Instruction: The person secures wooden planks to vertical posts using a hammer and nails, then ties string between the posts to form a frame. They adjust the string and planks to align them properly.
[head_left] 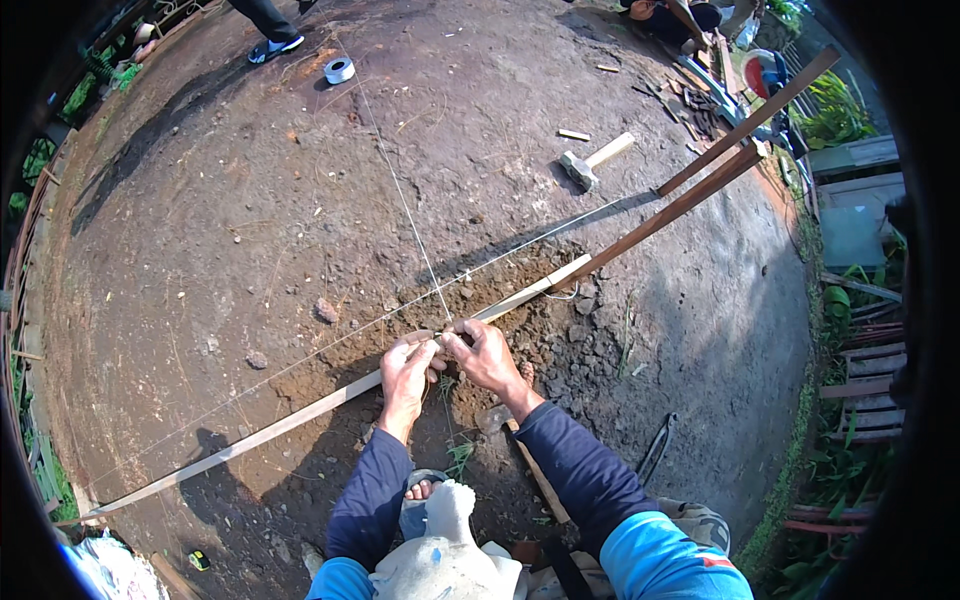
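Both my hands meet over the dirt right where two strings cross: my left hand [405, 372] and right hand [487, 355] have fingertips pressed together on the white string [400, 195], pinching it at the crossing pt just above the long wooden slat [300, 418] that lies diagonally across the ground. One line runs up & away toward the string roll [339, 70] far off near another person's shoe [275, 48]; the other runs low across the slat's length, left to right. Can't tell if there's a knot under my fingers, they hide it. To do this well I'd judge: keep both lines taut w/o dragging the crossing off its spot, hold the pinch tight w/ the left while the right works, wrists low so the lines don't lift. Room: open bare ground to the left & ahead, plenty of it. Right side is tighter, loose dug soil [540, 320] by my right hand, two leaning wooden stakes [700, 190] beyond it, a hammer [590, 160] well apart up top. Close in by my knees a tool handle [535, 470] lies in the dirt, and my sandalled foot [420, 492] is just below my left forearm, so pulling back is cramped.
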